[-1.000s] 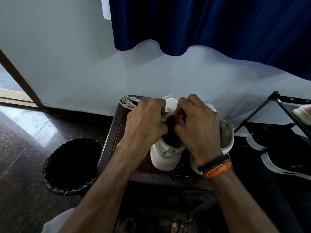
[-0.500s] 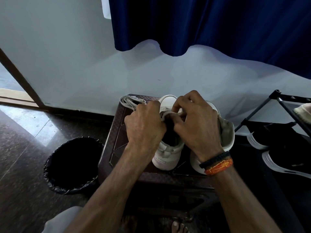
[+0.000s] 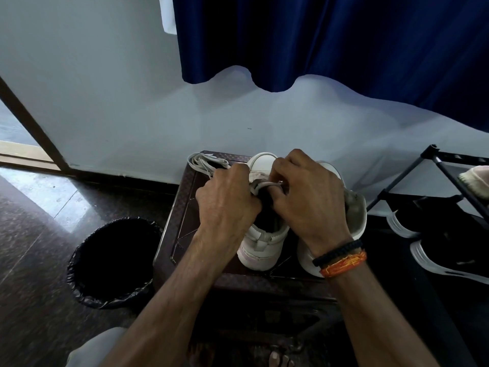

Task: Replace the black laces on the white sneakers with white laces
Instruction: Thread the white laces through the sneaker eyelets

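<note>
Here, both hands are bunched over the nearer white sneaker (image 3: pixel 260 245), which stands on the dark brown worktop (image 3: pixel 182 207) with its heel towards the person. The left hand (image 3: pixel 227 205) has its fingers curled in at the shoe's tongue, pinching a white lace (image 3: pixel 260 185) that runs across the opening. The right hand (image 3: pixel 309 200) curls in from the other side, fingertips gripping the same lace just beside the left. A second white sneaker (image 3: pixel 354 218) stands just beside the first, partly hidden under the right wrist, which wears a black band (image 3: pixel 337 251) and an orange thread (image 3: pixel 344 262). More white lace (image 3: pixel 206 164) lies looped at the worktop's far left corner. A black-lined bin (image 3: pixel 111 260) sits on the floor to the left, a shoe rack (image 3: pixel 447 176) to the right.
</note>
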